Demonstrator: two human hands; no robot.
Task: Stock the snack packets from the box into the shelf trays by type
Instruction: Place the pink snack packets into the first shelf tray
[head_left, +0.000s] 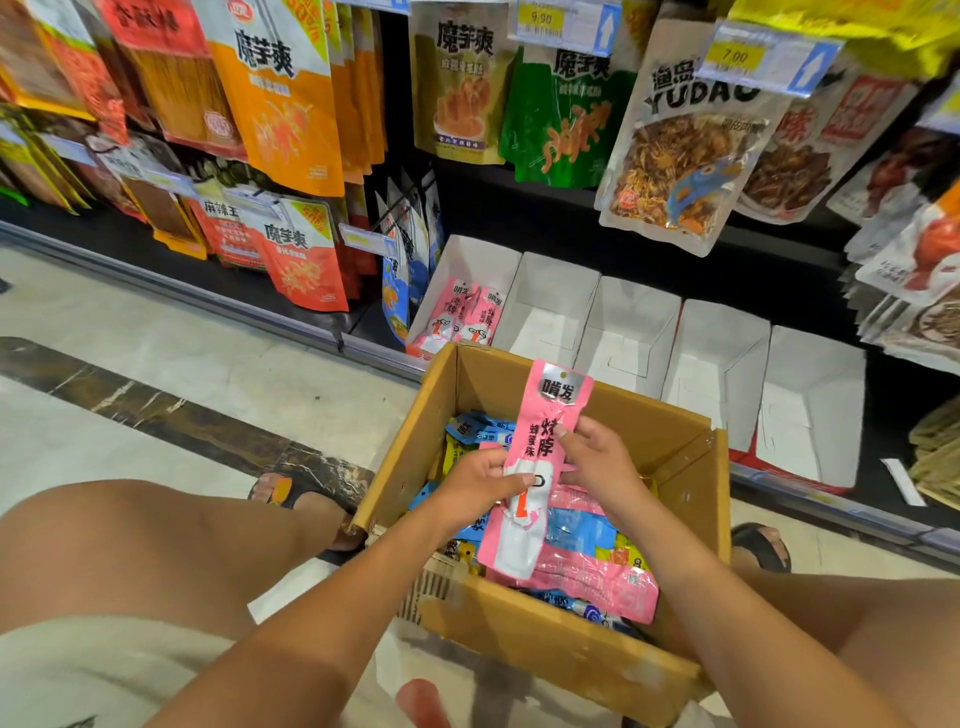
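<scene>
Here, above the open cardboard box (571, 660), the left hand (480, 480) and right hand (600, 465) each pinched a pink snack packet (545, 457) with curled fingers; beyond, pink packets (467, 317) stood in the leftmost white shelf tray (483, 254).

The left forearm (337, 587) and right forearm (727, 613) reach forward and converge; the left hand (475, 480) pinches a pink snack packet (558, 410) low down, thumb on its face; the right hand (602, 470) grips its right edge, index fingertip on the front.

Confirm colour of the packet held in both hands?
Pink with a white lower section, on the held packet; head view.
</scene>
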